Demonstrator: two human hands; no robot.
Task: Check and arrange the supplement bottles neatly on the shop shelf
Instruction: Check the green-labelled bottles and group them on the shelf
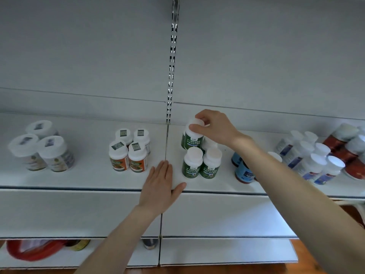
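Head view: right grip pinches rear green bottle by cap, left grip flat; next I'd square its row.

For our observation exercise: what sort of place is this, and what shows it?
Probably a shop, perhaps a pharmacy: a white display shelf on a slotted metal upright, stocked in same-label groups, such as green-labelled bottles and orange-labelled bottles.
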